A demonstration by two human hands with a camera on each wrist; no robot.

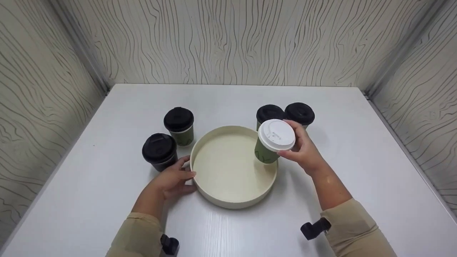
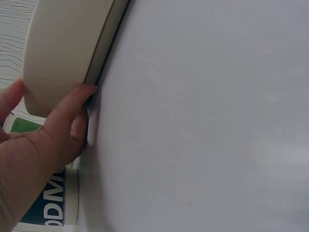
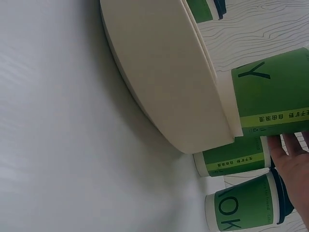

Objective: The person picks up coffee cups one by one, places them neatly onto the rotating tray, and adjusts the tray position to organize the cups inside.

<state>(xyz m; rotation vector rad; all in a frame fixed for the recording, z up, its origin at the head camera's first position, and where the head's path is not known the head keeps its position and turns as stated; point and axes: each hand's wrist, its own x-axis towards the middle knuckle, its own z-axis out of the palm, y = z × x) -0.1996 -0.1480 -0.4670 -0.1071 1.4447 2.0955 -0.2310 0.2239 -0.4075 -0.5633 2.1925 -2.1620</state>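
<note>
My right hand [image 1: 303,150] grips a green paper cup [image 1: 266,153] with a white lid [image 1: 276,134], thumb and fingers round its upper part. The cup tilts slightly over the right side of a round cream tray [image 1: 232,167]. In the right wrist view, this cup's green side [image 3: 275,94] shows beyond the tray's side wall [image 3: 159,72]. At the tray's left edge, my left hand [image 1: 176,178] holds the wall, its thumb at the rim and fingers against the outside. The left wrist view shows a fingertip at the wall's lower edge.
Behind the held cup stand two black-lidded cups [image 1: 270,112] [image 1: 300,113]. Left of the tray are a green cup [image 1: 184,137] and a darker one [image 1: 160,148], both black-lidded, the darker close to my left hand. Patterned panels [image 1: 228,43] enclose the white table [image 1: 357,171].
</note>
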